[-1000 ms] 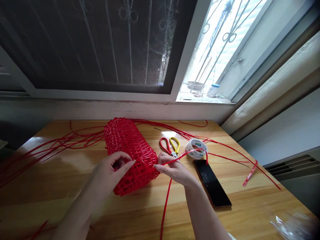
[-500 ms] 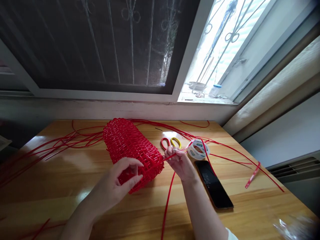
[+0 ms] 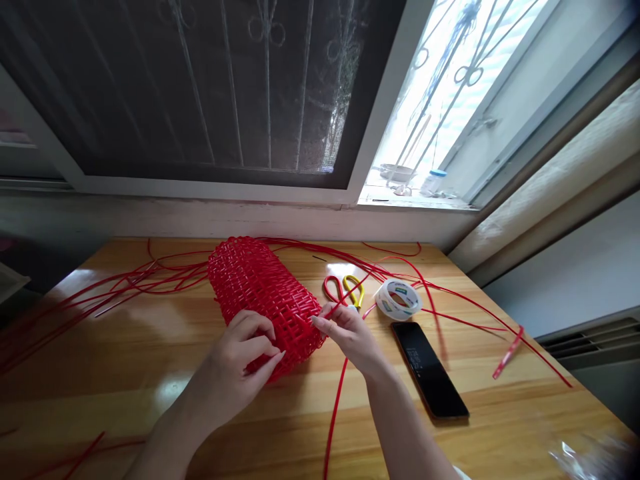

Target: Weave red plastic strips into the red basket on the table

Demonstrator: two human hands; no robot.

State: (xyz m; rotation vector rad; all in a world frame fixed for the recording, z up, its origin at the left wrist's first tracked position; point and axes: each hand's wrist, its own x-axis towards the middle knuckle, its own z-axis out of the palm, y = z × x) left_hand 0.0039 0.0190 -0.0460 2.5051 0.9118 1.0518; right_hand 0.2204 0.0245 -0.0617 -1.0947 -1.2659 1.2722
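Observation:
A woven red basket (image 3: 265, 280) lies on its side on the wooden table, its near end by both hands. At that near end is my left hand (image 3: 250, 353), fingers bent and pressed together against the weave; whatever is between them is too small to make out. My right hand (image 3: 347, 330) pinches a red strip (image 3: 350, 291) at the basket's right edge. The strip's loose part arcs over to the right above the tape roll. Another red strip (image 3: 335, 407) hangs down toward the table's front, below my right hand.
Red-and-yellow-handled scissors (image 3: 353, 291) lie behind my right hand. A tape roll (image 3: 398, 299) and a black phone (image 3: 430, 371) are to the right. Long red strips (image 3: 165, 270) spread left and right. Clear plastic (image 3: 590, 457) sits at the lower right, below the window.
My right hand has moved left, closer to the basket's edge, with the strip. My left hand's fingers have closed in on the weave. The strip's loose part has swung right.

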